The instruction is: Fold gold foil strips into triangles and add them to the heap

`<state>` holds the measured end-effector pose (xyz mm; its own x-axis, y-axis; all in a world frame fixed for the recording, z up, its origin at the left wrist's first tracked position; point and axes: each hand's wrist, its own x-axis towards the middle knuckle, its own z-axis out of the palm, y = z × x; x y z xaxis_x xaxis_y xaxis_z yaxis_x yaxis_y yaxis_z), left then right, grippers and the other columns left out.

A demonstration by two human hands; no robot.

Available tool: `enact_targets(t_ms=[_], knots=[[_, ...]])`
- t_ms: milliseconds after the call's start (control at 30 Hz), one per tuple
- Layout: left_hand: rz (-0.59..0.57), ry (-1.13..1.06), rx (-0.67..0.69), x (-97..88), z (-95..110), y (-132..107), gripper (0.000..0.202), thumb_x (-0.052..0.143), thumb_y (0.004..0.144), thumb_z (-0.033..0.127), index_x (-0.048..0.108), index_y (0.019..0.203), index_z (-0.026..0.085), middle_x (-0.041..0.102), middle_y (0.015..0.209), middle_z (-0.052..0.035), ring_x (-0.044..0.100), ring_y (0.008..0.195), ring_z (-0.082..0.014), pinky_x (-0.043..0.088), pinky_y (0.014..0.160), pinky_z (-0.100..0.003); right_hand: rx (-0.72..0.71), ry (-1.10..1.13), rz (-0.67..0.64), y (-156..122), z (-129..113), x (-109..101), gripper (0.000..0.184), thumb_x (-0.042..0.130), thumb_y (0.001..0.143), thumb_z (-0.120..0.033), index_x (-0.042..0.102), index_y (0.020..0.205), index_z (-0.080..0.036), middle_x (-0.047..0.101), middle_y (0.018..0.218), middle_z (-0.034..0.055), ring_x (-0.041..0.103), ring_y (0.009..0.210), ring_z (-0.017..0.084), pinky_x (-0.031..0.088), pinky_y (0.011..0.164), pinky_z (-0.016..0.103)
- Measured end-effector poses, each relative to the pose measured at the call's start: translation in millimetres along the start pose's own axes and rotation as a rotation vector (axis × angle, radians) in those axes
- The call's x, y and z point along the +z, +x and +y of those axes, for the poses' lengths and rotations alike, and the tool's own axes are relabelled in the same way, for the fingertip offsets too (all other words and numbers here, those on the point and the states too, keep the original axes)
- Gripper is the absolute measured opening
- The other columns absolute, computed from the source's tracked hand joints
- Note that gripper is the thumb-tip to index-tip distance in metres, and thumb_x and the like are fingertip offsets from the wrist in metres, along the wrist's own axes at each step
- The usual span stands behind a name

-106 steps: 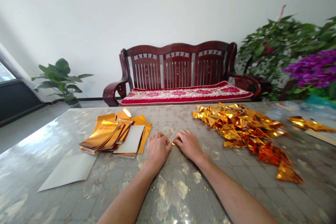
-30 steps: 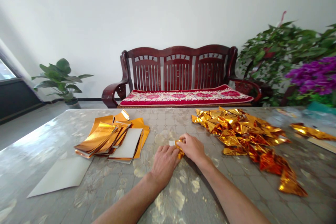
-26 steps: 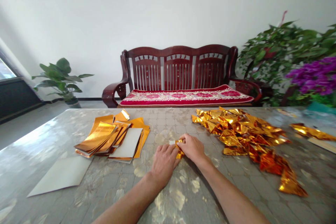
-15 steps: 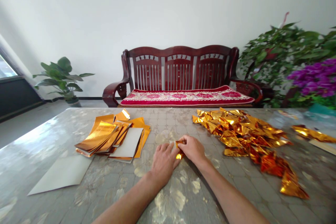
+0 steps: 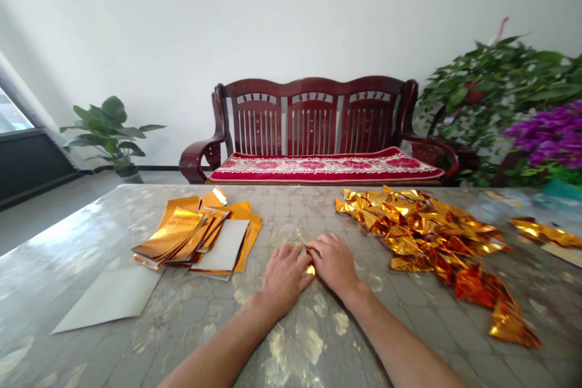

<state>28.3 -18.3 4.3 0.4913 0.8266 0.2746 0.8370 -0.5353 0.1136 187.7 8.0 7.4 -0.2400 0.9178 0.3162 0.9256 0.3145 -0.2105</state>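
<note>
Between my two hands, at the middle of the table, is a small piece of gold foil paper (image 5: pixel 311 269), mostly covered by my fingers. My left hand (image 5: pixel 285 276) holds its left side down against the tabletop. Against its right side press the curled fingers of my right hand (image 5: pixel 334 262). To the left lies a loose stack of flat gold foil sheets (image 5: pixel 177 233), some with the pale back up. A heap of folded gold foil pieces (image 5: pixel 409 224) spreads out on the right.
A single pale sheet (image 5: pixel 109 300) lies at the table's left. Clear plastic wrapping (image 5: pixel 498 203) and another gold foil piece (image 5: pixel 545 231) are at the far right. Beyond the patterned table (image 5: pixel 291 200) stands a wooden bench (image 5: pixel 313 118), with potted plants on both sides.
My right hand's fingers have come down closer over the foil piece, and less of it shows. My left hand has stayed nearly in place. The view has shifted slightly.
</note>
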Motion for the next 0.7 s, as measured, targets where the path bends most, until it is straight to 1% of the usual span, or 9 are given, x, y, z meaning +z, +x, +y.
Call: enact_targets(t_ms=[200,467,700], knots=[[0.000,-0.014,0.011,-0.5,0.0,0.3,0.024,0.060,0.092,0.036,0.059,0.114,0.028,0.060,0.123,-0.0014,0.052,0.111,-0.0238,0.044,0.095,-0.040,-0.077,-0.075,-0.018,-0.1,-1.8,-2.5,0.020,0.054,0.095,-0.027,0.073,0.090,-0.027,0.065,0.091,0.0045,0.052,0.093,0.021,0.032,0.078,0.031],[-0.008,-0.042,0.000,-1.7,-1.4,1.4,0.021,0.059,0.092,0.037,0.061,0.110,0.026,0.061,0.122,-0.0021,0.053,0.111,-0.0228,0.044,0.095,-0.038,-0.110,-0.094,-0.061,0.0,-2.8,-4.9,0.019,0.053,0.095,-0.025,0.071,0.091,-0.025,0.065,0.096,0.0064,0.050,0.096,0.021,0.032,0.079,0.032],[-0.005,-0.022,-0.004,2.2,-1.8,0.4,0.027,0.060,0.092,0.037,0.059,0.116,0.027,0.058,0.133,-0.0033,0.051,0.116,-0.0243,0.045,0.097,-0.041,-0.135,-0.097,-0.081,-2.9,-4.0,-8.7,0.020,0.051,0.095,-0.024,0.070,0.090,-0.023,0.064,0.098,0.0070,0.050,0.096,0.021,0.033,0.080,0.032]])
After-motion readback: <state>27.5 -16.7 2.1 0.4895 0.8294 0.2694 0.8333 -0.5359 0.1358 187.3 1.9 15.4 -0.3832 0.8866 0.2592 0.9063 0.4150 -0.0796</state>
